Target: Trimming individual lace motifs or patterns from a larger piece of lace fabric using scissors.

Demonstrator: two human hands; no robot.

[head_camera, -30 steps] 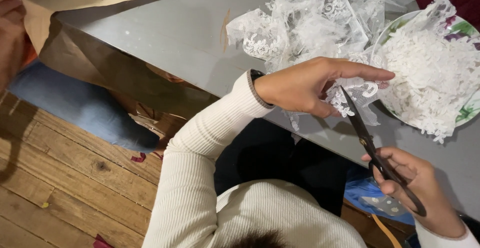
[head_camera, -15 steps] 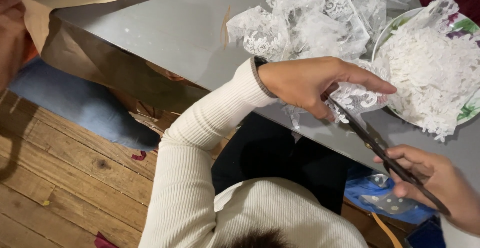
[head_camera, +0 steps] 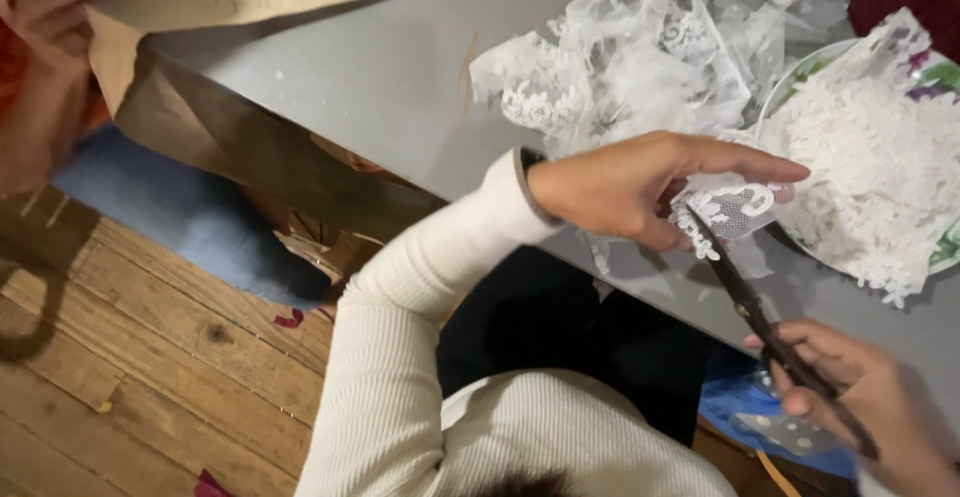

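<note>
1. My left hand [head_camera: 625, 187] pinches the lace scrap [head_camera: 728, 209] taut, just above the grey table [head_camera: 380, 77] edge, beside the plate [head_camera: 945, 252] of cut pieces.
2. My right hand [head_camera: 860, 387] grips the black scissors [head_camera: 765, 322], blade tips at the lace.
3. Best I follow the motif's edge, fingers clear.

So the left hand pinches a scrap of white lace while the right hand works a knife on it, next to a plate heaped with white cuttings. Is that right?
Not quite: the right hand holds dark scissors, not a knife. The head view shows their blades reaching up to the lace scrap pinched by the left hand, beside the plate heaped with white cuttings.
</note>
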